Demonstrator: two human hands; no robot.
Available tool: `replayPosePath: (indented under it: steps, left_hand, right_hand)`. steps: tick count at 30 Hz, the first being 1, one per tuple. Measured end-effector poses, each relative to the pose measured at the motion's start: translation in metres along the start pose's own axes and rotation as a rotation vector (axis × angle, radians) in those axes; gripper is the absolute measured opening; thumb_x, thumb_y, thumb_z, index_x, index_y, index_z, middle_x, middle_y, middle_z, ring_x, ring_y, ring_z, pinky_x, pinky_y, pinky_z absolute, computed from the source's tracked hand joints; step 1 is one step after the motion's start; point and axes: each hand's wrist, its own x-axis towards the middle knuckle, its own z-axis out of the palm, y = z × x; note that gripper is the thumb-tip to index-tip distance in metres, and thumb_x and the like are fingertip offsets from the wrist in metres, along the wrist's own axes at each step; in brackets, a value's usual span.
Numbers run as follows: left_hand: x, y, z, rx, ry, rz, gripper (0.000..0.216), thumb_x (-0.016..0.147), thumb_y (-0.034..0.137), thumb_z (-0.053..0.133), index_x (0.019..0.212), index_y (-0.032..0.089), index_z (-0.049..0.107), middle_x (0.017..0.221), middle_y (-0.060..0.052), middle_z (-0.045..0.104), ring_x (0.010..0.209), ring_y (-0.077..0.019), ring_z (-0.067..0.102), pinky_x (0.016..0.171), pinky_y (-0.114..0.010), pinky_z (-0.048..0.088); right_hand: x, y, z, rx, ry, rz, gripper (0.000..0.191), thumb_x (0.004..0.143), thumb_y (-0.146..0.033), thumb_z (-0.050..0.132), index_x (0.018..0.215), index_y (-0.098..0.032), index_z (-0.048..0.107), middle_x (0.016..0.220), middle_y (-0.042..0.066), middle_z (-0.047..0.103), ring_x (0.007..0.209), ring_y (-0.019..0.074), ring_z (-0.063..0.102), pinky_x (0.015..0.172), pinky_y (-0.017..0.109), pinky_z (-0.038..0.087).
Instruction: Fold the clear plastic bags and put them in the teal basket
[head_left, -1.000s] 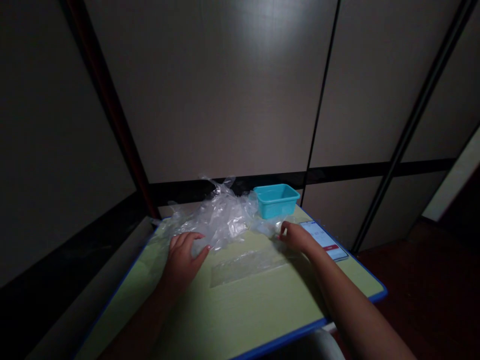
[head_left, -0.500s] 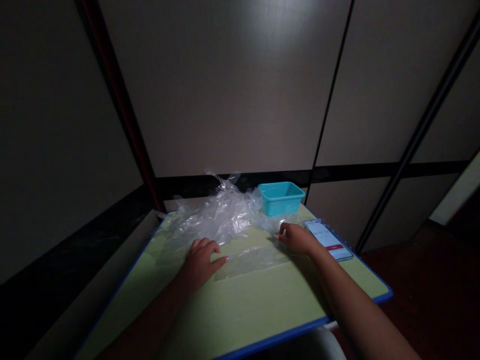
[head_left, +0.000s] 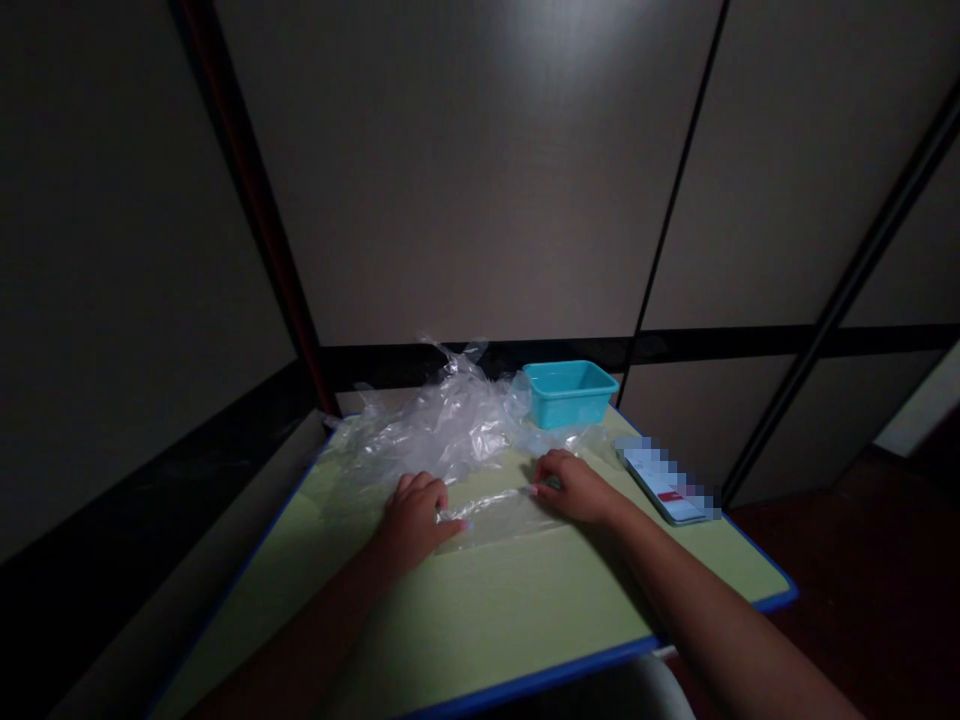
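A clear plastic bag point(head_left: 495, 521) lies flattened on the table between my two hands. At its left end is my left hand point(head_left: 414, 518), thumb stretched over the bag and apart from the bent fingers. My right hand point(head_left: 576, 488) is at the bag's right end, fingers curled in and the fingertips pinched at its far edge. Behind the hands a loose heap of clear plastic bags point(head_left: 450, 425) spreads over the back left of the table.
A turquoise plastic basket point(head_left: 573, 408) stands at the table's back right corner. A phone point(head_left: 666, 488) lies near the right edge, its screen partly pixelated. The pale green table point(head_left: 465, 620) has a blue rim. Cabinet panels point(head_left: 480, 200) rise behind it.
My right hand has moved left and a little nearer, from beside the phone to the flat bag's far edge. My left hand has barely shifted. The view has turned slightly.
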Motion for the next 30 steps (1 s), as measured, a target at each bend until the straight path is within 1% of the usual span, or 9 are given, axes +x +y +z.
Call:
replayPosePath:
  steps: [5, 9, 12, 18, 20, 22, 25, 27, 30]
  left_hand:
    - [-0.003, 0.004, -0.003, 0.001, -0.011, -0.040, 0.022, 0.063, 0.035, 0.069, 0.069, 0.021, 0.053, 0.082, -0.001, 0.055, 0.089, -0.0229, 0.045, 0.070, -0.029, 0.033]
    - [-0.005, 0.010, -0.009, -0.029, -0.006, -0.017, 0.020, 0.062, 0.031, 0.070, 0.067, 0.022, 0.052, 0.083, 0.000, 0.055, 0.089, -0.0216, 0.046, 0.071, -0.030, 0.032]
    - [-0.006, 0.013, -0.013, -0.042, 0.053, 0.007, 0.021, 0.061, 0.029, 0.070, 0.068, 0.022, 0.052, 0.088, 0.001, 0.056, 0.092, -0.0217, 0.044, 0.073, -0.031, 0.031]
    - [-0.007, 0.013, -0.015, 0.007, 0.128, -0.058, 0.020, 0.060, 0.033, 0.069, 0.066, 0.022, 0.053, 0.091, 0.000, 0.057, 0.095, -0.0247, 0.042, 0.074, -0.035, 0.029]
    - [-0.006, 0.013, -0.018, 0.017, 0.173, -0.088, 0.017, 0.065, 0.034, 0.065, 0.068, 0.022, 0.053, 0.092, -0.001, 0.057, 0.095, -0.0249, 0.042, 0.075, -0.036, 0.030]
    - [-0.004, 0.011, -0.022, 0.019, 0.245, -0.134, 0.013, 0.073, 0.035, 0.057, 0.072, 0.022, 0.055, 0.094, -0.002, 0.057, 0.096, -0.0251, 0.042, 0.076, -0.037, 0.032]
    - [-0.002, 0.008, -0.026, 0.028, 0.312, -0.205, 0.019, 0.081, 0.035, 0.046, 0.076, 0.022, 0.059, 0.100, -0.004, 0.056, 0.099, -0.0262, 0.040, 0.078, -0.039, 0.033]
    - [-0.003, 0.008, -0.025, 0.027, 0.292, -0.184, 0.022, 0.083, 0.035, 0.043, 0.077, 0.022, 0.061, 0.101, -0.005, 0.056, 0.099, -0.0260, 0.040, 0.080, -0.039, 0.033]
    - [-0.006, 0.010, -0.019, 0.014, 0.236, -0.027, 0.019, 0.081, 0.035, 0.048, 0.083, 0.025, 0.063, 0.105, -0.004, 0.054, 0.105, -0.0259, 0.039, 0.087, -0.041, 0.032]
  right_hand:
    - [0.000, 0.001, -0.001, -0.001, 0.008, 0.012, 0.016, 0.076, -0.031, 0.058, 0.082, -0.017, 0.060, 0.088, 0.006, 0.057, 0.086, 0.0186, 0.050, 0.075, 0.026, 0.036]
    - [-0.001, 0.001, -0.001, -0.012, 0.000, 0.002, 0.015, 0.076, -0.030, 0.058, 0.082, -0.017, 0.060, 0.086, 0.006, 0.057, 0.085, 0.0181, 0.050, 0.074, 0.026, 0.036]
    - [-0.001, 0.001, -0.001, -0.023, 0.007, -0.004, 0.015, 0.076, -0.030, 0.058, 0.081, -0.017, 0.060, 0.086, 0.006, 0.057, 0.084, 0.0176, 0.050, 0.073, 0.025, 0.036]
    - [-0.002, 0.001, -0.004, -0.023, 0.001, -0.027, 0.016, 0.078, -0.031, 0.056, 0.083, -0.016, 0.061, 0.086, 0.007, 0.058, 0.084, 0.0176, 0.051, 0.074, 0.025, 0.037]
    - [-0.003, 0.000, -0.005, -0.018, 0.000, -0.026, 0.016, 0.078, -0.031, 0.056, 0.083, -0.016, 0.061, 0.086, 0.007, 0.058, 0.084, 0.0177, 0.051, 0.074, 0.025, 0.037]
    - [-0.003, -0.001, -0.006, -0.010, -0.004, -0.016, 0.016, 0.078, -0.031, 0.056, 0.083, -0.016, 0.061, 0.087, 0.007, 0.058, 0.084, 0.0178, 0.051, 0.074, 0.025, 0.037]
    - [-0.004, -0.001, -0.006, -0.001, -0.007, -0.001, 0.016, 0.077, -0.031, 0.057, 0.083, -0.017, 0.061, 0.088, 0.007, 0.059, 0.086, 0.0185, 0.051, 0.076, 0.026, 0.037]
    - [-0.004, 0.000, -0.005, 0.001, -0.009, -0.001, 0.016, 0.077, -0.031, 0.057, 0.084, -0.017, 0.061, 0.089, 0.006, 0.059, 0.088, 0.0191, 0.051, 0.078, 0.027, 0.037]
    - [-0.004, 0.002, -0.004, 0.013, -0.002, -0.035, 0.017, 0.076, -0.031, 0.058, 0.087, -0.017, 0.061, 0.091, 0.007, 0.060, 0.091, 0.0198, 0.050, 0.081, 0.028, 0.037]
